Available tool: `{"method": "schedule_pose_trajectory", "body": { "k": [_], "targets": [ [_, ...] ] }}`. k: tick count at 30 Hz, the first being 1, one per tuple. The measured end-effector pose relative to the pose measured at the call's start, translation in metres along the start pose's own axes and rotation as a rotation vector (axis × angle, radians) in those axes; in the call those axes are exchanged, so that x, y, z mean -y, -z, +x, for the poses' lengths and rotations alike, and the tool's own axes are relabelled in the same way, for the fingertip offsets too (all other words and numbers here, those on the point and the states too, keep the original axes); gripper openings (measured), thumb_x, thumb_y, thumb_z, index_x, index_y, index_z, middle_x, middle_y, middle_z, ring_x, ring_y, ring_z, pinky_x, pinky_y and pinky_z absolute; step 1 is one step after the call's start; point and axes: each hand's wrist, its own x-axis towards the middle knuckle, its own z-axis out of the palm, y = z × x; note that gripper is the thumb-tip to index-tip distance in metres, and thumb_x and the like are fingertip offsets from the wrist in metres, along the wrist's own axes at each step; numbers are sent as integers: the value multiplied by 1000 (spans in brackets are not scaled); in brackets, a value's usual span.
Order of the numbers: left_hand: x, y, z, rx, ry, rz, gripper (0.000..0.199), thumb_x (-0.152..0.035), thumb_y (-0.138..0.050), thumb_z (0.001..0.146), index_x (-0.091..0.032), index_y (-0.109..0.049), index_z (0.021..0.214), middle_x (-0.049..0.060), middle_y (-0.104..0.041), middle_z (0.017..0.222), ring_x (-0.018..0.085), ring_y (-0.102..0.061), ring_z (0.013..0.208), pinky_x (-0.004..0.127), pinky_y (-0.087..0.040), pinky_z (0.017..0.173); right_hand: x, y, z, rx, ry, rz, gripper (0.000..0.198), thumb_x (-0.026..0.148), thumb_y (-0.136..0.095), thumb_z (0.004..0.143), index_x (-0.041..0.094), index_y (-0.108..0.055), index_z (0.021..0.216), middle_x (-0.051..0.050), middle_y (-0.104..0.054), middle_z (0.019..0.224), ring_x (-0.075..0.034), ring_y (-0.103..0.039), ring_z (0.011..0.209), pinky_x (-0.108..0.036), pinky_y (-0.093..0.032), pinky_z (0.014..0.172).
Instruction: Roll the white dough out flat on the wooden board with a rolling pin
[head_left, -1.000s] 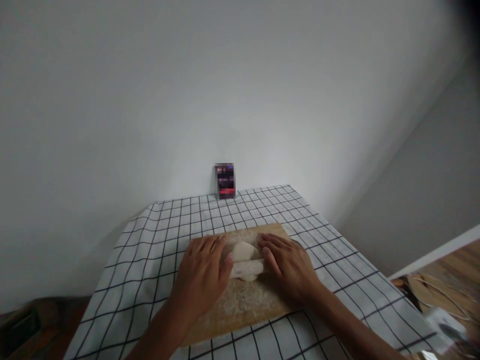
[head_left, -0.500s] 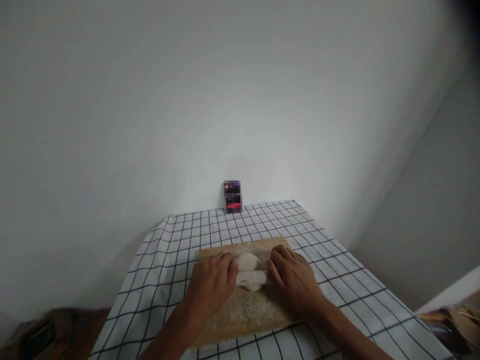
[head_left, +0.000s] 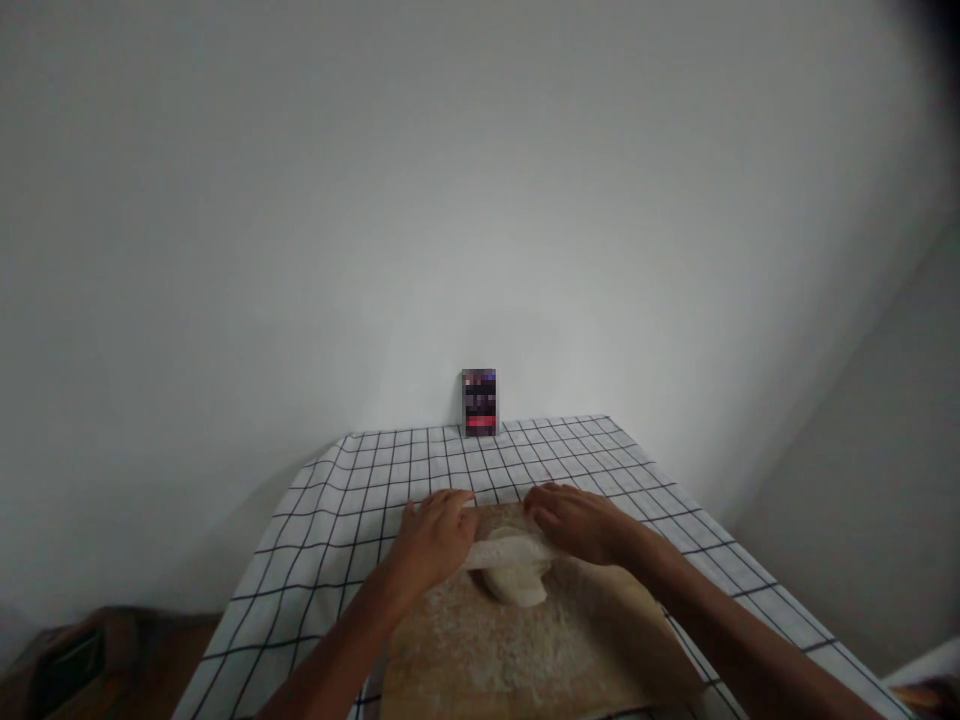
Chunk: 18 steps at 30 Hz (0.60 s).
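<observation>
Nearest us, our two forearms run up over the floured wooden board (head_left: pixel 525 660), which lies on the table under a white cloth with a black grid (head_left: pixel 330 520). On the board's far half sits the pale dough (head_left: pixel 517 575), a soft lump with a rolling pin (head_left: pixel 514 550) lying across its far part. Our left hand (head_left: pixel 435 540) rests palm down on the pin's left end, just left of the dough, its fingers (head_left: pixel 450 498) stretched flat and reaching past the board's far edge. Our right hand (head_left: pixel 581 522) rests the same way on the pin's right end, just right of the dough, fingers (head_left: pixel 547 497) flat and spread rather than curled around anything. The dough shows between the two hands, touching the pin. Well beyond the dough, at the table's far edge, a small dark box (head_left: pixel 479 402) stands upright against the white wall (head_left: pixel 480 200), its print blurred.
</observation>
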Motion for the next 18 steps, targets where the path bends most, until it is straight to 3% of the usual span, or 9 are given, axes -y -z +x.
{"method": "schedule_pose_trajectory", "body": {
  "k": [3, 6, 10, 18],
  "targets": [
    [-5, 2, -1, -54, 13, 19, 39, -23, -44, 104, -24, -69, 134, 12, -71, 145, 31, -66, 135, 58, -49, 114, -5, -3, 2, 74, 28, 60, 40, 29, -36, 106, 21, -74, 118, -9, -78, 117, -23, -72, 108, -36, -53, 96],
    [-14, 6, -7, -102, 60, 4, 38, -24, -46, 104, -23, -69, 135, 13, -72, 142, 33, -66, 133, 66, -44, 117, -2, -2, -3, 21, 0, 26, 44, 28, -37, 104, 20, -73, 128, -12, -75, 132, -27, -71, 120, -42, -52, 105],
    [-24, 7, -21, -151, 92, -23, 44, -21, -46, 101, -20, -64, 141, 15, -70, 144, 34, -63, 136, 75, -36, 120, 4, -7, -20, -95, -3, -8, 42, 24, -43, 100, 23, -74, 129, -11, -74, 137, -27, -68, 128, -44, -50, 111],
    [-34, -5, -42, -293, -12, 58, 51, -22, -50, 96, -21, -58, 147, 14, -68, 149, 36, -60, 139, 72, -39, 120, 14, -16, -61, -181, -1, 50, 41, 26, -42, 103, 27, -74, 129, -8, -73, 142, -27, -67, 133, -46, -51, 115]
  ]
}}
